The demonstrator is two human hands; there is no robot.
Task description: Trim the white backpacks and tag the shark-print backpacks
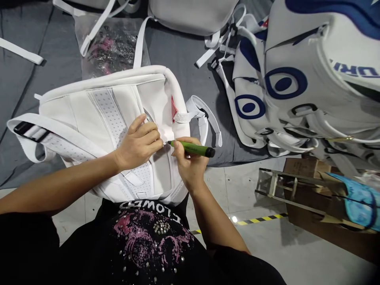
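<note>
A white backpack (152,93) lies at the table's near edge, its back panel and dotted shoulder straps facing up. My right hand (191,164) grips a green marker pen (194,149) whose black end points right. The pen's dark tip is close to the fingertips of my left hand (139,140), over the back panel; whether it touches the fabric I cannot tell. My left hand is closed, its curled fingers on the panel beside a seam, and seems to pinch the backpack's fabric there. A red tag (173,109) shows near the backpack's right side.
White backpacks with blue eye patterns (285,85) are piled at the right. Another pale bag (192,16) and a clear plastic bag (111,45) lie behind on the grey-covered table (23,71). Cardboard boxes (305,170) and a metal frame (273,184) are below right.
</note>
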